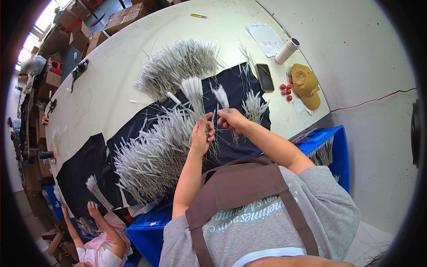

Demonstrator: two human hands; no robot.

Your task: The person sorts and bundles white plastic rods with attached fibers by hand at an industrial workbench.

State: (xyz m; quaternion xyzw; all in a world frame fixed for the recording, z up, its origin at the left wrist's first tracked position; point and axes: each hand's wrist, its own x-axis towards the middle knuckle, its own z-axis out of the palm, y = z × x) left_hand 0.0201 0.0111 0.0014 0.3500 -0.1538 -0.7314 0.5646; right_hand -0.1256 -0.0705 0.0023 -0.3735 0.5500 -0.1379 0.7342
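Head view: left hand (201, 133) is closed around a bunch of thin white-bristled wire brushes (194, 91), stems gripped in the fist, bristle ends fanning upward and away from the body; long axis runs roughly away from the person. Right hand (232, 119) pinches a smaller bunch (221, 98), bristles also pointing away, wire stems trailing down below the fingers. Hands sit just beside each other, nearly touching, over a dark cloth (235, 78) spread on the white table (115, 71). Loose brushes lie in heaps: big pile (147, 155) to the left of the left hand, nearer that hand; second pile (178, 62) farther up the table; small cluster (254, 107) just right of the right hand. Phone (265, 77), tan cap (306, 84), red balls (285, 90) and a white tube (287, 50) lie well apart at far right. Blue bin (331, 149) at the right elbow holds more brushes, mostly cut off by the arm. Co-worker's hand (93, 208) at lower left holds another bunch. Fingertip contact of the right hand is hard to make out; exact count of stems cannot be told.
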